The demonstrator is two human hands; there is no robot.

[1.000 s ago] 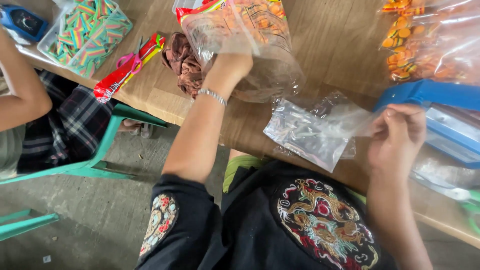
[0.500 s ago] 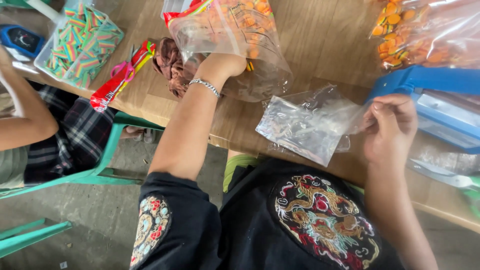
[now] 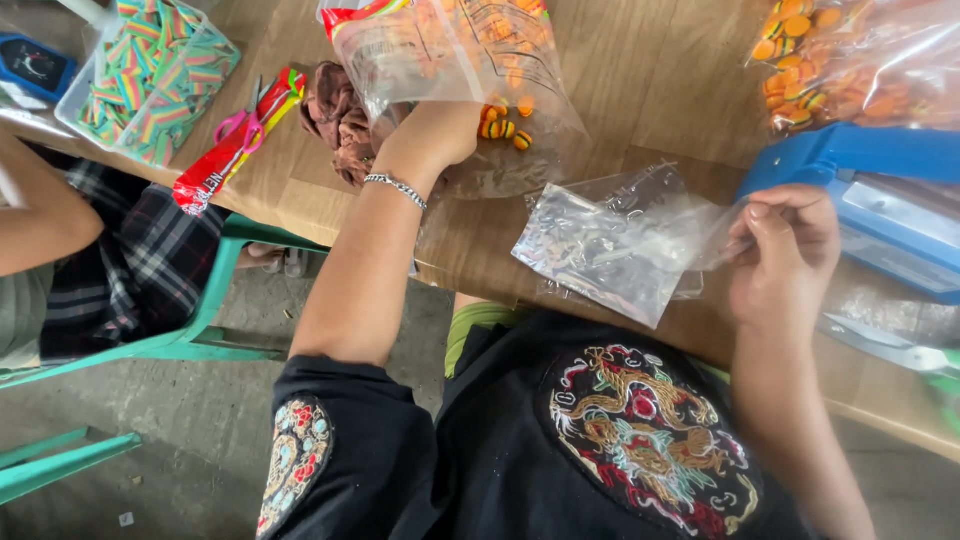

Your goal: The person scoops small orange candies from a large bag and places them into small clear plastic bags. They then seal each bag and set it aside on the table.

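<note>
While left hand [image 3: 440, 135] enters candy bag [image 3: 450, 60], right hand [image 3: 785, 250] pinches empty bag [image 3: 610, 250].

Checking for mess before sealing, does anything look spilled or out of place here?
Nothing looks spilled. The left hand is inside the big candy bag; the right hand pinches a small clear bag.

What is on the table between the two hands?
Head view: a small clear bag lies between the left hand, inside the big candy bag, and the right hand, which pinches its edge.
</note>
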